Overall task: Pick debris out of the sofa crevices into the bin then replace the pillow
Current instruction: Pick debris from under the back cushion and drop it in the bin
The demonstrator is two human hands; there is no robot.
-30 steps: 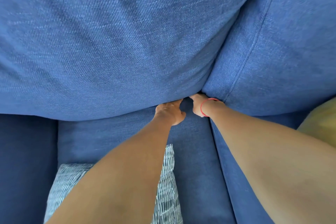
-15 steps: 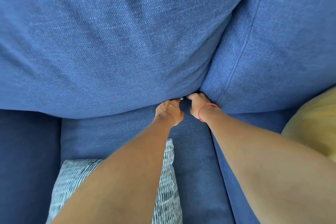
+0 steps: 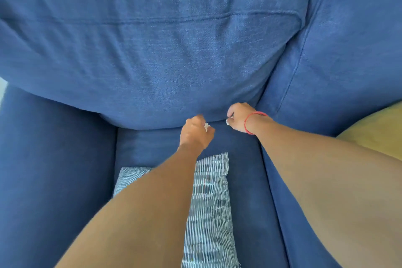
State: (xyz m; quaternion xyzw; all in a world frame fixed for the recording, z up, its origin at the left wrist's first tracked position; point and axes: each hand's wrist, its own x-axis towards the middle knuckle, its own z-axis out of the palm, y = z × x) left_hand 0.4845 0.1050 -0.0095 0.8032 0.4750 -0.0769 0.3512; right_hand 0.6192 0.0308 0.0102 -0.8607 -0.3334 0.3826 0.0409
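Both hands are at the crevice where the blue sofa's back cushion meets the seat cushion. My left hand is closed around a small white scrap of debris that peeks out between the fingers. My right hand, with a red band on the wrist, pinches another small white bit at its fingertips. A striped grey and white pillow lies on the seat under my left forearm. No bin is in view.
The sofa's left armrest rises beside the seat. A second back cushion stands at the right. A yellow cushion shows at the right edge.
Both hands have pulled back out of the crevice and moved apart, each now showing a white scrap. The view has tilted so more of the seat and pillow shows.
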